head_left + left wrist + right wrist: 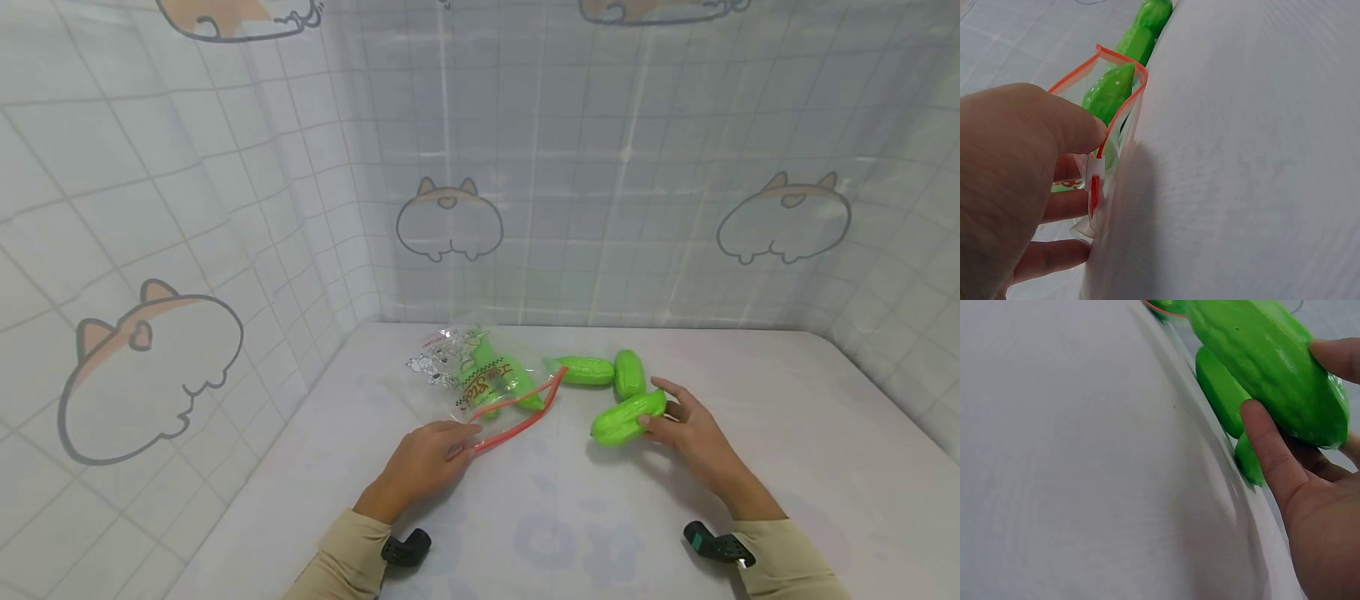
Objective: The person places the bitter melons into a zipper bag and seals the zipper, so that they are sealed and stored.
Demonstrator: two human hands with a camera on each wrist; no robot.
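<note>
My left hand (pixel 429 457) pinches the near corner of a clear zip bag (pixel 442 367) with a red zip edge, beside its slider (pixel 1093 175). The bag lies on the table with its mouth parted toward the right, and green cucumber-like pieces (pixel 517 379) show inside through the printed plastic. To the right, my right hand (pixel 697 442) grips a plump, glossy green cucumber (pixel 622 421) between thumb and fingers, tilted just above the table. Behind it lie two more green cucumbers, one lengthwise (pixel 628 375) and one sideways (pixel 588 372) at the bag's mouth.
A white cloth with faint prints covers the table (pixel 570 517). Gridded curtains (pixel 570 208) with cartoon animal drawings stand at the back and both sides. Dark straps (pixel 408 548) sit at the wrists.
</note>
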